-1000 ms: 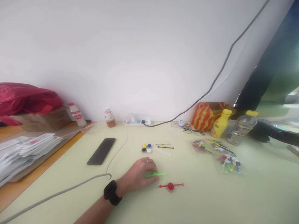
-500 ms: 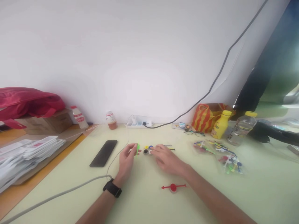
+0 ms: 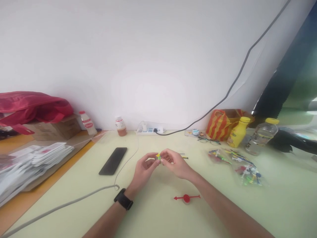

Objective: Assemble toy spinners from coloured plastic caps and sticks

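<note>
The fingers of our two hands, left hand (image 3: 141, 169) and right hand (image 3: 175, 164), meet at their tips, and both pinch one small green-and-yellow piece (image 3: 158, 157). It sits between the hands, above the middle of the surface (image 3: 148, 211); the fingertips cover so much that we cannot tell how many parts it has. On our left wrist we wear one black watch (image 3: 123, 199).

Just beyond the right hand we see the ends of two thin sticks (image 3: 185, 157), the rest hidden. Nearer us lies one red arrow (image 3: 186, 198) with a round middle, pointing left. One dark phone (image 3: 113, 161) lies left of the hands. To the right we count at least two clear bags (image 3: 250, 173) of coloured pieces.

Farther out stand four bottles, two at left and two at right, among them one yellow bottle (image 3: 238, 132). Near the wall we have one power strip (image 3: 150, 131), one pair of glasses (image 3: 208, 141) and one striped bag (image 3: 218, 125).
</note>
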Demonstrator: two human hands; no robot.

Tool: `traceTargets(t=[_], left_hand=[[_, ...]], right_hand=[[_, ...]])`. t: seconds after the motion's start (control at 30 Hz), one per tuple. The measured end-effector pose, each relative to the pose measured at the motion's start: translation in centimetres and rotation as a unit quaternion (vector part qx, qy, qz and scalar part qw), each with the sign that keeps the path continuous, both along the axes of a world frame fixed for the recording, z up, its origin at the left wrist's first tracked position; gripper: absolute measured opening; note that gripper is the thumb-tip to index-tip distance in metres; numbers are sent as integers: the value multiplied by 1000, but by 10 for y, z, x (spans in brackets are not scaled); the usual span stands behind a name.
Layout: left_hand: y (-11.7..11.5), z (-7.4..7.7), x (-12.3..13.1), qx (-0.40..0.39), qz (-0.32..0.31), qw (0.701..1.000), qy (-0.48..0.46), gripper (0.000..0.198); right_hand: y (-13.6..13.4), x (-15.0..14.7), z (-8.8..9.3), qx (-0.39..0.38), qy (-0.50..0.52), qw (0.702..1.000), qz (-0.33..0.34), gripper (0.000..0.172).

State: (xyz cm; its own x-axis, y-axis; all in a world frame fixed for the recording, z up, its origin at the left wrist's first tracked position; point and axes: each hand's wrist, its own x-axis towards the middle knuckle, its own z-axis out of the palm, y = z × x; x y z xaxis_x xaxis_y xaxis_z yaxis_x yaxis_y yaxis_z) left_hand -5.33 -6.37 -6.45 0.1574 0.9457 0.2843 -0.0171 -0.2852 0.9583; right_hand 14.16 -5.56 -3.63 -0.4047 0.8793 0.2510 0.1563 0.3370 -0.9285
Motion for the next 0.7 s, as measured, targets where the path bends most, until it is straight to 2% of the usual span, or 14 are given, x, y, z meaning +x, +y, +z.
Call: traceTargets(t=[0.1, 0.23, 0.37, 0.5, 0.6, 0.7], left_hand=[[-3, 2, 1, 21, -18, 998, 56, 26], [-6, 6, 3, 57, -25, 993, 104, 22], [-8, 5, 6, 74, -42, 988, 131, 15], [-7, 4, 1, 104, -36, 975, 195, 10], [-5, 7, -8, 138, -31, 951, 275, 6], [-2, 10, -17, 139, -20, 926, 350, 12]], right_hand=[[1, -1, -2, -64, 39, 997, 21, 9], [1, 1, -6, -120, 24, 992, 42, 10], [2, 3, -11, -90, -53, 994, 40, 9], [10, 15, -10, -48, -135, 990, 3, 5], [19, 34, -6, -21, -234, 971, -30, 16], [24, 51, 0, 36, -315, 946, -62, 21]])
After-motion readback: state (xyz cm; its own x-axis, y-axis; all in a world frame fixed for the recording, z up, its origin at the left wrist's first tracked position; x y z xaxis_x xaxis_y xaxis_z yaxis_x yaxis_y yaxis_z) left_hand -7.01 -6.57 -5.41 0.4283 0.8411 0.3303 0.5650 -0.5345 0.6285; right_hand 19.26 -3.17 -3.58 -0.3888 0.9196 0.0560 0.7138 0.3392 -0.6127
